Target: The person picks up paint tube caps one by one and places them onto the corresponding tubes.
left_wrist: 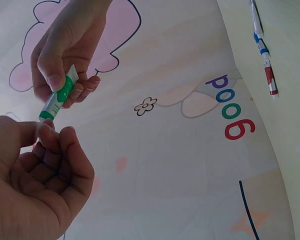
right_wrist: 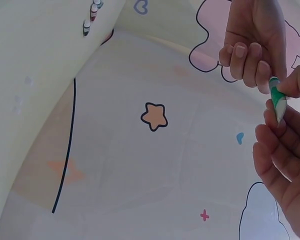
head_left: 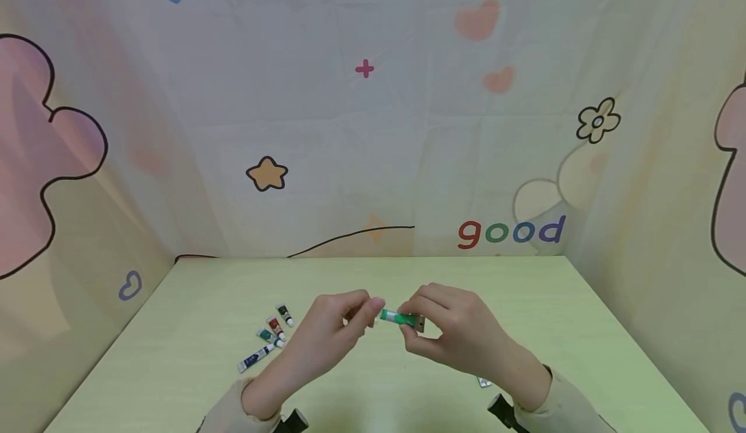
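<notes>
A small green and white paint tube [head_left: 392, 317] is held up above the table between both hands. My right hand [head_left: 460, 323] grips the tube's body near its flat crimped end, thumb on one side and fingers on the other. At the tube's other end, my left hand [head_left: 332, 329] pinches the white cap [left_wrist: 40, 131] between thumb and forefinger. Most of that cap is hidden by the fingertips. In the left wrist view the tube [left_wrist: 58, 97] slants, its cap end toward the left hand [left_wrist: 45, 175].
Left of the hands lie several tubes: a black one [head_left: 285, 315], a red one [head_left: 276, 328], a green one [head_left: 269, 337] and a blue one [head_left: 255, 358]. Another tube [head_left: 484, 382] shows partly beneath the right forearm. A printed cloth [head_left: 326, 96] hangs behind the pale table [head_left: 524, 290].
</notes>
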{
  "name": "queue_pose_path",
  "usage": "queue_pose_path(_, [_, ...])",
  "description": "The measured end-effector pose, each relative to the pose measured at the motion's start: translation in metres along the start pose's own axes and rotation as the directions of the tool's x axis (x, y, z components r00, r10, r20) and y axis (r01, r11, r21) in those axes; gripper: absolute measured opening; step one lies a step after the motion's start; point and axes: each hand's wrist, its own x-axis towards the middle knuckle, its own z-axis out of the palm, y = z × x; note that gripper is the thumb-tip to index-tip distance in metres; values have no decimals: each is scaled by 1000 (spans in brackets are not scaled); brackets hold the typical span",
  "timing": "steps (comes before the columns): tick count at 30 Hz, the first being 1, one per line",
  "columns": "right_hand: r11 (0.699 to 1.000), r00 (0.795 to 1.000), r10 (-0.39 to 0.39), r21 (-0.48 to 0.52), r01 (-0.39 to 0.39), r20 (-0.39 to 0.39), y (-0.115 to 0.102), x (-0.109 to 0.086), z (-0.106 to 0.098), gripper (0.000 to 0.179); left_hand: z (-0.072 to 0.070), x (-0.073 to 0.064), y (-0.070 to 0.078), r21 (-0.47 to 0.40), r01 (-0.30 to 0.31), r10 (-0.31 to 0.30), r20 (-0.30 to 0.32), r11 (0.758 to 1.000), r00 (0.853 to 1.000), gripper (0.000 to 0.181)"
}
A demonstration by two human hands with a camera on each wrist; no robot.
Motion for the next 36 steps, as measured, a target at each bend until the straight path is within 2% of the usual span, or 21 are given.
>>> queue_pose_path(11, [994,999,36,102,-40,40,-2,-4,3,13,-1,-5,-3,17,-98,98,-29,995,995,17])
queue_pose_path(21, [991,998,43,124,-49,52,-2,-3,5,12,-3,-6,-2,21,-116,117,-65,993,991,11])
queue_pose_path(25, [989,997,56,134,-63,56,-3,-3,7,17,-3,-8,-2,33,-112,115,-94,993,989,9])
queue_pose_path(28, [986,995,73,147,-82,66,-4,-4,10,22,-3,-9,-2,53,-136,141,-112,989,984,8])
queue_pose_path(32, [976,991,97,184,-113,93,-4,-5,11,24,-5,-11,-2,75,-180,187,-105,981,977,5])
queue_pose_path(36, [958,982,102,251,-140,158,-4,-4,8,19,-8,-12,-3,80,-198,204,-90,977,975,5])
